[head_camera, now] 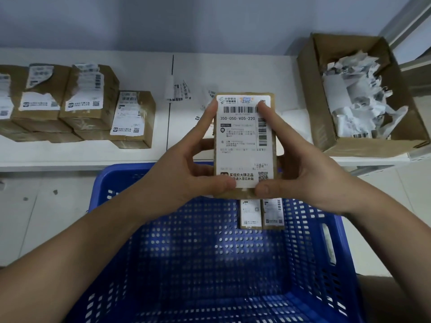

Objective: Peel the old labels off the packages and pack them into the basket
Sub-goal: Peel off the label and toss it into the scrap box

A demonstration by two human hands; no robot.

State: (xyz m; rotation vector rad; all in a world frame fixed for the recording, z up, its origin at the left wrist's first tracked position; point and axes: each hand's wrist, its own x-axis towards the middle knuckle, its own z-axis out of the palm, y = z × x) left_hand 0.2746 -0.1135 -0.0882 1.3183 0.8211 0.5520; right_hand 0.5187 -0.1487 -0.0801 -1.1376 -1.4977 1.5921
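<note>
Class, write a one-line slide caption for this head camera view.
Both hands, left and right, hold a labelled package above the blue basket.

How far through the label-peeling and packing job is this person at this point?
Early on. Two packages already stand in the blue basket, and torn labels fill the cardboard box. Left hand and right hand hold a package above the basket, its label intact. A stack of packages waits on the shelf.

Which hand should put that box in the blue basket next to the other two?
Probably the right hand. Both it and the left hand grip the package, but the two packed packages stand on the right side of the basket.
</note>
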